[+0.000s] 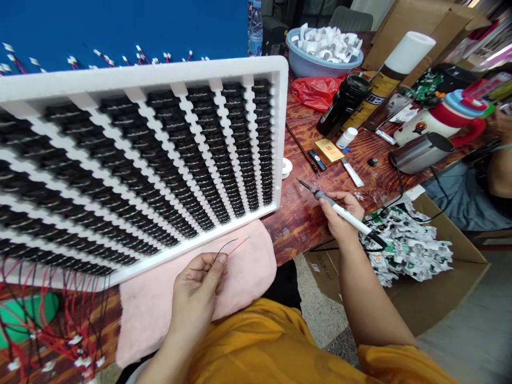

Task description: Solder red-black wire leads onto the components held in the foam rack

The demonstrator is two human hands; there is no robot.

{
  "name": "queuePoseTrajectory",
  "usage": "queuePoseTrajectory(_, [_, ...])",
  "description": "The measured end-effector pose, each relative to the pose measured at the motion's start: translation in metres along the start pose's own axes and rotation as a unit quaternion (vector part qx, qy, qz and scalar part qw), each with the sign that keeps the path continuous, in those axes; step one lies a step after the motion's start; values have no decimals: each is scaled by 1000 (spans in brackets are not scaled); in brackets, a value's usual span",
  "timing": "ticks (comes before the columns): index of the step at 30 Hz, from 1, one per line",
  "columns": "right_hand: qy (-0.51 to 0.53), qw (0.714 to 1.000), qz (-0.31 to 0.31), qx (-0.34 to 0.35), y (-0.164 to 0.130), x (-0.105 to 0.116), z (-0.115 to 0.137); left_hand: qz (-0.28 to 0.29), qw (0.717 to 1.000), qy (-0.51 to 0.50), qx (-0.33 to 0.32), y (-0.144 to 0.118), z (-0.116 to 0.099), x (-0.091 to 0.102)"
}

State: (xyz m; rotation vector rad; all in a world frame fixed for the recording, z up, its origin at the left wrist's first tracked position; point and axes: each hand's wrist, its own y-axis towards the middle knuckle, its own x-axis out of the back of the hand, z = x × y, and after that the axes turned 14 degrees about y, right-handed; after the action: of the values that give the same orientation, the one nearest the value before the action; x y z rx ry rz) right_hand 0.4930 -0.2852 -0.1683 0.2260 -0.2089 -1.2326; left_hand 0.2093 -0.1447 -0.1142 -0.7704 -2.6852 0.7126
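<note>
My left hand [202, 280] pinches a thin red wire [240, 244] and a black wire [226, 244], whose free ends stick out past the fingertips over a pink cloth [252, 261]. In my right hand [342, 216] is a soldering iron [340, 210] with a white and grey handle, its dark tip pointing up and left. A large white foam tray [282, 133] stands tilted in front of me, filled with rows of round black parts [200, 165]. Red and black wires [76, 309] with white plugs hang at its lower left.
A small white spool [286, 167] lies beside the tray. Farther right are a blue basin [320, 66] of white pieces, bottles, a metal cup [424, 152] and a tumbler [444, 117]. A cardboard box [432, 309] of scraps stands below. Another person's arm [500, 165] shows at the right edge.
</note>
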Motion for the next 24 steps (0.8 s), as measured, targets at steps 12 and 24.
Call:
queuePoseTrajectory(12, [-7,1000,-6,2,1,-4,3,-9,1000,6,-3,-1,-1,0])
queuePoseTrajectory(24, [25,992,-117,35,0,10,6,-21,997,-61,-30,-19,-14,1])
